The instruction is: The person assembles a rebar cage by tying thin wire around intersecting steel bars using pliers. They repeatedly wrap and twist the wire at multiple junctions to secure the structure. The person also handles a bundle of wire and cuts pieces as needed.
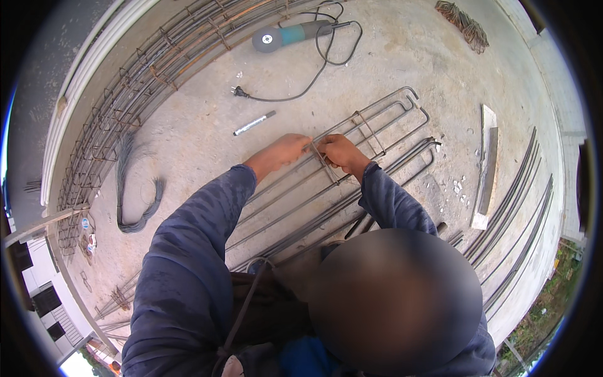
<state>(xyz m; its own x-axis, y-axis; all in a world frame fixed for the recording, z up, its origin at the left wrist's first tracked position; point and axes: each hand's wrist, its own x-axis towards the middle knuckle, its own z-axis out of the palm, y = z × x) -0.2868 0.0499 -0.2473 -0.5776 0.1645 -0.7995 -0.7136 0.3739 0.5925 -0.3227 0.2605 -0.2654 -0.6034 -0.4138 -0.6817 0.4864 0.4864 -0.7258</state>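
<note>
My left hand (pixel 286 152) is closed, its fingertips pinched at the corner of a rectangular steel stirrup (pixel 329 171). Whatever lies between those fingertips is too small to make out. Just to its right, my right hand (pixel 340 152) is curled shut on the same stirrup, where it crosses a long bar. The stirrup stands around several long rebars (pixel 282 201) with hooked far-right ends. Farther along them sits a second stirrup (pixel 370 134). Nearer to me, a bundle of loose rebars (pixel 402 162) lies alongside.
An angle grinder (pixel 282 36) with its cord lies at the back, and a marker-like stick (pixel 254 123) nearer. Finished rebar cages (pixel 135 88) line the left, beside a bundle of tie wire (pixel 132 226). At right are a board (pixel 487 169) and loose rods (pixel 515 201).
</note>
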